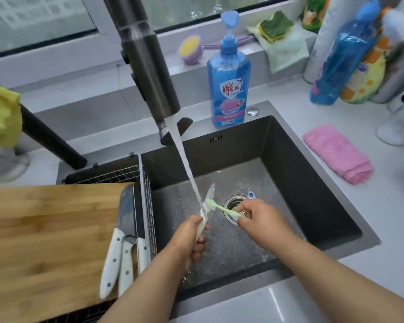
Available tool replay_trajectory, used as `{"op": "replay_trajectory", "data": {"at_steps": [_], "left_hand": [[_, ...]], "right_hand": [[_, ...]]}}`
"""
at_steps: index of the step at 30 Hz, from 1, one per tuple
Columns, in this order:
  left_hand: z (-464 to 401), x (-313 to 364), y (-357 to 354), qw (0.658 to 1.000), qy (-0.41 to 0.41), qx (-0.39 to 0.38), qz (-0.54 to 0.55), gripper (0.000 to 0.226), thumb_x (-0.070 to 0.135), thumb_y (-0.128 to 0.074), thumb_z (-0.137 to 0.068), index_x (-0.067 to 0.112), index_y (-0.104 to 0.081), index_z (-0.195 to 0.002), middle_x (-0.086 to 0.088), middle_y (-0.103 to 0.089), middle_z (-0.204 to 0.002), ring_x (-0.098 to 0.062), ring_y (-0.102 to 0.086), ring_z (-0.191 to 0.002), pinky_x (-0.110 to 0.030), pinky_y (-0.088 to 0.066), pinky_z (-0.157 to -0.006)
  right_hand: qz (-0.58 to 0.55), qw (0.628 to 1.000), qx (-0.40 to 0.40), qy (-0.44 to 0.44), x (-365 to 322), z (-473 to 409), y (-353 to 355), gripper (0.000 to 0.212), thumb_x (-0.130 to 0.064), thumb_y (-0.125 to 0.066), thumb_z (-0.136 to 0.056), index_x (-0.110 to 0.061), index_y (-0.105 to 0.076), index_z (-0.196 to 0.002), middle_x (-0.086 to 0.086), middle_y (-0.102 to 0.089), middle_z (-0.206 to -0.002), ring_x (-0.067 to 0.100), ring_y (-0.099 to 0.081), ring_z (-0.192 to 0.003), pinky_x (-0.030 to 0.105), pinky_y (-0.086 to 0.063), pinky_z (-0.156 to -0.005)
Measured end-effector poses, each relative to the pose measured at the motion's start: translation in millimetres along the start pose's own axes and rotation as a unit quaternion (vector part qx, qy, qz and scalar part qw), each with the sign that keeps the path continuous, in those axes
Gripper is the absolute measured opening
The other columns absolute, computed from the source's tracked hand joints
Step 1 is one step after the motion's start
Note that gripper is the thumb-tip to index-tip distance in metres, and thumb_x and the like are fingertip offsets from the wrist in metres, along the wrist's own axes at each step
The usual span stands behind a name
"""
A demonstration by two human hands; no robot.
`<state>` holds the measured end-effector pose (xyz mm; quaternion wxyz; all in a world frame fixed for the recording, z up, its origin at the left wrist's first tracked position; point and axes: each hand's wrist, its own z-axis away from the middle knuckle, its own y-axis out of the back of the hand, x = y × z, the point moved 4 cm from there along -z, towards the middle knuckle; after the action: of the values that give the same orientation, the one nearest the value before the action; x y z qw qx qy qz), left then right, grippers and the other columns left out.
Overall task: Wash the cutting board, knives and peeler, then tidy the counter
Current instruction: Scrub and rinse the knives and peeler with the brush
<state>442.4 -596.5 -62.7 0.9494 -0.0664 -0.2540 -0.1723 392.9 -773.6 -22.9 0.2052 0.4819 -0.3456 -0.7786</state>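
Over the dark sink (313,187), my left hand (189,238) grips the pale handle of a small white knife (209,194), blade pointing up and away under the running water. My right hand (259,216) pinches a green toothbrush (219,207), its head lying against the blade. A wooden cutting board (44,241) spans the sink's left side. Three white-handled knives (126,241) lie along its right edge beside a wire rack (147,194). A small blue object (251,195), perhaps the peeler, pokes out behind my right hand near the drain (233,201).
The dark faucet (149,73) pours a stream into the sink. A blue dish-soap bottle (229,75) stands behind the basin. A folded pink cloth (338,152) lies on the right counter. Sponges (275,26), a cloth and more bottles (343,57) crowd the windowsill and back right.
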Motion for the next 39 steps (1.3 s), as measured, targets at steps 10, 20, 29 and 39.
{"op": "replay_trajectory", "data": {"at_steps": [10,20,29,39], "left_hand": [[38.8,2.2,26.6,0.993,-0.083,0.046,-0.068,0.036,0.041,-0.039,-0.101,0.013,-0.058,-0.087,0.004,-0.033,-0.049,-0.009,-0.023,-0.036,-0.016,-0.015,-0.04],[55.4,8.6,26.1,0.992,-0.078,0.043,-0.086,0.039,0.042,-0.037,-0.101,0.013,-0.057,-0.083,0.003,-0.034,-0.048,-0.01,-0.023,-0.037,-0.017,-0.017,-0.039],[56.1,7.9,23.3,0.997,-0.051,0.037,-0.046,0.057,0.052,-0.026,-0.102,0.011,-0.061,-0.084,0.003,-0.033,-0.047,-0.009,-0.019,-0.036,-0.016,-0.014,-0.039],[48.1,13.8,18.6,0.948,-0.221,0.156,-0.17,0.008,0.019,-0.061,-0.091,0.014,-0.055,-0.088,-0.012,-0.065,-0.081,-0.016,-0.042,-0.052,-0.024,-0.03,-0.048]], "right_hand": [[-0.007,1.0,-0.007,0.013,-11.3,16.6,1.2,0.006,-0.027,-0.062,-0.087,-0.027,-0.066,-0.09,-0.011,-0.048,-0.071,0.011,-0.051,-0.071,0.028,-0.041,-0.062],[0.051,0.997,0.026,0.046,-28.2,22.6,8.3,0.012,-0.028,-0.057,-0.089,-0.027,-0.063,-0.099,-0.01,-0.044,-0.083,0.014,-0.049,-0.081,0.028,-0.034,-0.063],[0.041,0.998,0.031,0.042,-22.0,25.3,9.4,0.01,-0.028,-0.058,-0.089,-0.029,-0.063,-0.098,-0.011,-0.047,-0.085,0.015,-0.052,-0.083,0.024,-0.034,-0.06],[0.003,0.996,0.036,0.076,-18.0,33.5,11.4,0.01,-0.03,-0.062,-0.088,-0.031,-0.065,-0.097,-0.014,-0.045,-0.081,0.009,-0.05,-0.081,0.022,-0.036,-0.062]]}}
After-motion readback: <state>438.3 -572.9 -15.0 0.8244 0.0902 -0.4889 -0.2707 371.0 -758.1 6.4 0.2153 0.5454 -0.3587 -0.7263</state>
